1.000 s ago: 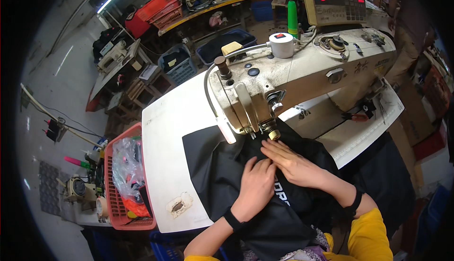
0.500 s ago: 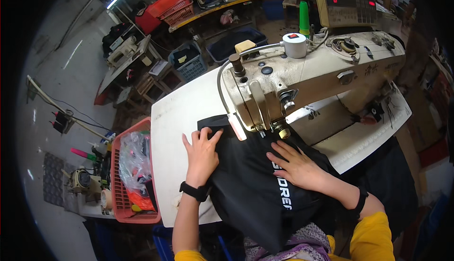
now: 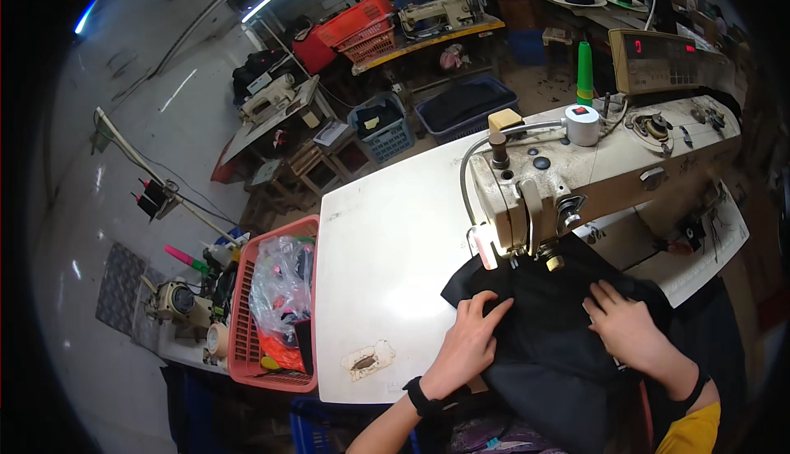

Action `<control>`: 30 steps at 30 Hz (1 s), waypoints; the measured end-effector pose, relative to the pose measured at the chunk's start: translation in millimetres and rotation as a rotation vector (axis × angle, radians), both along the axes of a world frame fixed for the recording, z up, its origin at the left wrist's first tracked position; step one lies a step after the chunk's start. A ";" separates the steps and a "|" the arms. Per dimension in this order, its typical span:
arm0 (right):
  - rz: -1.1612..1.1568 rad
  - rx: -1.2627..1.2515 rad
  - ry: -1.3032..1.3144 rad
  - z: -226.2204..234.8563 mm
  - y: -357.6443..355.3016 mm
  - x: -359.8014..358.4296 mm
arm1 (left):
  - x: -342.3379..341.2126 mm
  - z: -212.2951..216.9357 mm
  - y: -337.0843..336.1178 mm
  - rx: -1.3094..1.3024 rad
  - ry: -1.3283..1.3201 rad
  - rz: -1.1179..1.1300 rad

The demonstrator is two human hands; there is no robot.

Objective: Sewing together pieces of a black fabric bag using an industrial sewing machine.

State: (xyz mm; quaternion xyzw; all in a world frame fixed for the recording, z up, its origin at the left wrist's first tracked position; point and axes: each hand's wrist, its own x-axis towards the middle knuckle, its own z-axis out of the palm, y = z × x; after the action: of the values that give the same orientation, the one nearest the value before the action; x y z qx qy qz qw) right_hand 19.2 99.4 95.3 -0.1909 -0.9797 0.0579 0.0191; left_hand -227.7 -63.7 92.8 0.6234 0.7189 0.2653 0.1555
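A piece of black fabric (image 3: 543,372) lies on the white sewing table (image 3: 387,232), its far edge under the presser foot area of an off-white sewing machine (image 3: 609,166). A small lamp (image 3: 485,248) glows beside the needle, where the stitching point itself is too small to make out. My left hand (image 3: 471,339) rests on the fabric's left part, just near of the needle, thumb and forefinger apart. Flat on the right part lies my right hand (image 3: 629,331), fingers spread. Folds of the cloth hang toward my lap.
Left of the table stands a pink basket (image 3: 239,347) with a clear plastic bag (image 3: 284,285). On the machine sit a green thread cone (image 3: 584,76) and a control panel (image 3: 662,61). Farther back are a blue-grey crate (image 3: 385,137), a dark tub (image 3: 465,108) and another sewing machine (image 3: 436,16).
The view has swung left. Relative to the needle, the fabric has shifted right and toward me, and its white lettering is out of sight. Both hands have moved right, the left also nearer me.
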 end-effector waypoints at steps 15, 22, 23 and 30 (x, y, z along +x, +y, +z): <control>0.202 -0.021 0.275 -68.6 -1.8 -89.5 | -65.6 -3.5 5.5 0.056 0.411 0.238; 0.139 0.013 0.230 -72.3 -1.8 -85.2 | 29.4 5.9 30.7 0.279 0.418 -0.148; 0.150 0.038 0.199 -72.3 -3.6 -80.1 | 35.0 -2.9 25.6 0.209 0.472 -0.145; 0.058 -0.059 0.273 -70.0 -18.8 -58.5 | -0.5 20.8 -5.9 -0.020 0.511 0.042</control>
State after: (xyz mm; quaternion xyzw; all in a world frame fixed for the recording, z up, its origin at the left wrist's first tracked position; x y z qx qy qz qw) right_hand -39.3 80.6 25.3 -0.1534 -0.9710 0.1124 0.1448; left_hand -228.2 -69.6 113.6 0.6535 0.7502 0.0952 -0.0309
